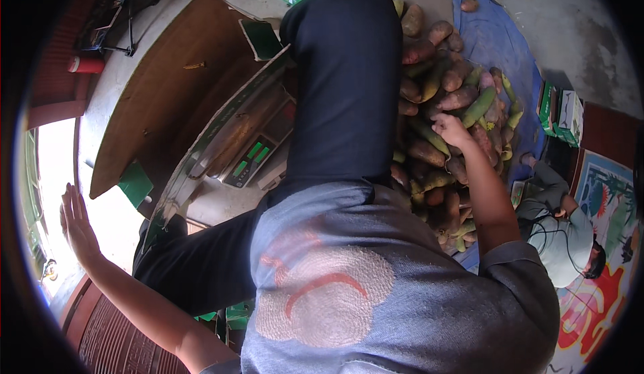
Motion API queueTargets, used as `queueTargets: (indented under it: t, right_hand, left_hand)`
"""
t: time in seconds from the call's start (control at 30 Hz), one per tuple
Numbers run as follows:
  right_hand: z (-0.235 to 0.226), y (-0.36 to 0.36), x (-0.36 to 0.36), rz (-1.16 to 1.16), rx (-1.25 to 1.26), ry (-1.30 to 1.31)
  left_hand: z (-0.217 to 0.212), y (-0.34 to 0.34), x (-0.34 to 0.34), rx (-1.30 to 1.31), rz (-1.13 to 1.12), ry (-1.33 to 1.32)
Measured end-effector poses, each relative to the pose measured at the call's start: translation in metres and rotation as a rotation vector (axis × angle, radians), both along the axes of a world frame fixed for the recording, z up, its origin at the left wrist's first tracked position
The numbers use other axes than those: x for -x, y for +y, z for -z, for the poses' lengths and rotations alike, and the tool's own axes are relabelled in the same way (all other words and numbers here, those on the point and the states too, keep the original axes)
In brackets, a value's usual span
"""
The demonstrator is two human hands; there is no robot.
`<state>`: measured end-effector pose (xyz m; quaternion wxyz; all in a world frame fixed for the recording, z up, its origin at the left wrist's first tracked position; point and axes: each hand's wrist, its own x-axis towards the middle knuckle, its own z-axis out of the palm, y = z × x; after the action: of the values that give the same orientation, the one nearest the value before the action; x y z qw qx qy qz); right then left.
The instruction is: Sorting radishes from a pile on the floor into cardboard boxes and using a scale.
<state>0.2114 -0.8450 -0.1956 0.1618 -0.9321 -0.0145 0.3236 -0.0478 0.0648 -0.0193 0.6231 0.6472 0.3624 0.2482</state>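
Right hand (451, 131): reaching over vegetable pile (426, 151); whether holding anything, cannot tell.
Green vegetable (480, 107): lying beside, long axis pointing far-right.
Left hand (79, 230): hovering flat, wide.

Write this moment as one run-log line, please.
left hand: open, fingers extended | right hand: at produce pile, hold unclear | blue tarp: along produce pile's edge | scale: display lit green

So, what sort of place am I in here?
Probably an informal produce packing or selling spot: there's a heap of long, reddish and green produce on a blue tarp, a lit digital scale, and green-and-white cartons.
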Motion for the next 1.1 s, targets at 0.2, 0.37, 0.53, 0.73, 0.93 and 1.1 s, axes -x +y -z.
queueTargets:
  t: [0.2,0.37,0.53,0.73,0.93,1.1]
  right_hand:
    - [0.024,-0.047,0.096,-0.435,0.271,0.273]
    - [0.038,-0.030,0.148,-0.631,0.524,0.395]
    - [0.047,-0.045,0.159,-0.848,0.536,0.138]
    - [0.043,-0.034,0.161,-1.000,0.480,0.183]
    - [0.077,-0.062,0.171,-0.592,0.407,0.118]
    - [0.014,-0.004,0.130,-0.893,0.533,0.206]
  left_hand:
    - [0.013,-0.019,0.001,0.091,-0.077,0.110]
    - [0.016,-0.015,0.000,0.093,-0.005,0.104]
    - [0.033,-0.003,0.006,0.201,-0.049,0.066]
    - [0.019,-0.032,-0.005,0.196,-0.130,0.053]
    - [0.028,-0.029,-0.009,0.252,-0.139,0.013]
    - [0.019,-0.026,0.001,0.187,-0.128,0.044]
